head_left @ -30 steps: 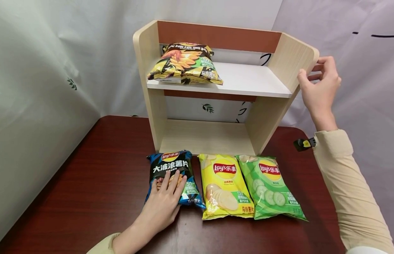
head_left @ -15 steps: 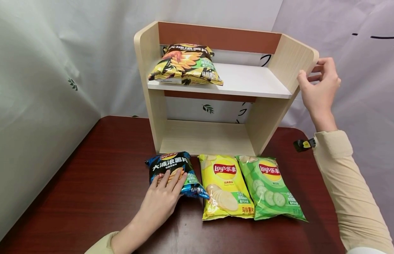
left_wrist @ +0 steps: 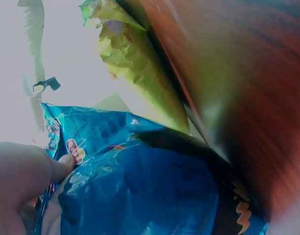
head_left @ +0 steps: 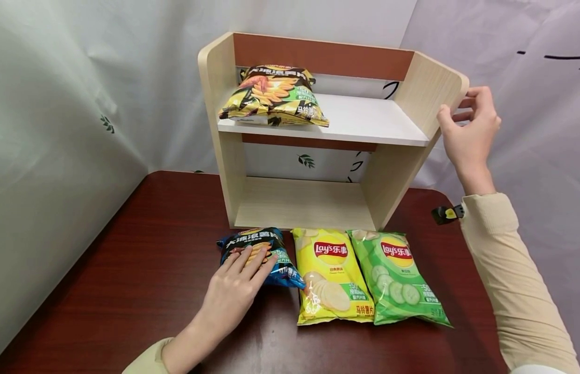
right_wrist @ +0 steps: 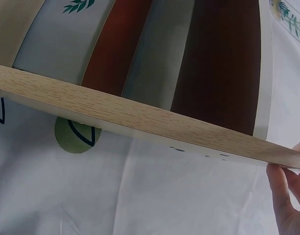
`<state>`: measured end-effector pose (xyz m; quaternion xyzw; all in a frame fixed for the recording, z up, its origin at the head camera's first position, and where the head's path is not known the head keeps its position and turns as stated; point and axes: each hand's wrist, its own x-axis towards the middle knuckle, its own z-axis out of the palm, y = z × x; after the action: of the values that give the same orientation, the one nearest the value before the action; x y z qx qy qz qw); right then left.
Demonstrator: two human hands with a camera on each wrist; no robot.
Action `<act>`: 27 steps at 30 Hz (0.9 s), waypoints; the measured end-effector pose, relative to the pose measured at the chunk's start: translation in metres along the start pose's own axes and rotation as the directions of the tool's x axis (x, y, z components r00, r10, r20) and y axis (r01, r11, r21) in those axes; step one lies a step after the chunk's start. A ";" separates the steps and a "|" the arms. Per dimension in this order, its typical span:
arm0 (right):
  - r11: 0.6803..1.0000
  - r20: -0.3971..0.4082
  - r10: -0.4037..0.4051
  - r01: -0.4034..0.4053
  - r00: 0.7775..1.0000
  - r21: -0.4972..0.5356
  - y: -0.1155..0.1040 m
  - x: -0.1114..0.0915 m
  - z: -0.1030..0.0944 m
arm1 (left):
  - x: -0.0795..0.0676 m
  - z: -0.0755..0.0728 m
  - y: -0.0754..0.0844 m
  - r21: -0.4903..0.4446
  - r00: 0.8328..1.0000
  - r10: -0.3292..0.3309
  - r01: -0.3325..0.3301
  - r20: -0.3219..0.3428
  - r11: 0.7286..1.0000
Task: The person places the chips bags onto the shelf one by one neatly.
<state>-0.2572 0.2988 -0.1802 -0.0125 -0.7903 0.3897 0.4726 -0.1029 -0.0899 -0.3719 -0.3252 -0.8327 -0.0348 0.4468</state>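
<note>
My left hand grips the blue-and-black bag of potato chips at the table's front middle. Its fingers lie over the printed front, and in the left wrist view the thumb presses the shiny blue back. The bag tilts, and its lower right corner overlaps the yellow chip bag in the head view. Up at the right, my right hand holds the front edge of the side panel of a small wooden shelf, thumb on one face and fingers on the other.
A green chip bag lies flat beside the yellow one, both in front of the shelf. A black-and-gold chip bag rests on the left of the white upper board. All stand on a dark red table with pale curtains around.
My left hand, flat on the blue-and-black bag a second ago, has tipped the bag's near edge up and shifted it slightly toward the shelf. The right hand keeps its place.
</note>
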 end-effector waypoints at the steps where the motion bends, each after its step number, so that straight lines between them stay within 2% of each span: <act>1: 1.000 -0.001 0.002 -0.002 1.000 -0.002 0.000 0.000 0.000 | 0.001 0.000 0.000 0.001 1.000 0.004 -0.004 -0.005 1.000; 11: 1.000 -0.007 0.005 -0.005 1.000 -0.011 0.002 -0.001 0.000 | 0.008 -0.006 -0.005 -0.033 0.998 0.026 -0.028 -0.065 0.999; 17: 1.000 -0.001 0.002 -0.002 1.000 -0.018 0.002 0.000 0.000 | 0.015 -0.016 -0.005 -0.011 0.992 0.063 -0.064 -0.108 0.998; 21: 1.000 0.002 -0.002 0.002 1.000 -0.021 0.001 -0.001 0.000 | 0.026 -0.026 -0.005 -0.032 0.981 0.065 -0.072 -0.182 0.997; 27: 1.000 0.000 -0.007 0.007 1.000 -0.017 0.001 -0.001 0.000 | 0.043 -0.040 -0.003 -0.022 0.955 0.071 -0.081 -0.289 0.996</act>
<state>-0.2572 0.2991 -0.1813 -0.0138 -0.7936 0.3813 0.4739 -0.0926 -0.0844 -0.3149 -0.3561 -0.7449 -0.0786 0.5587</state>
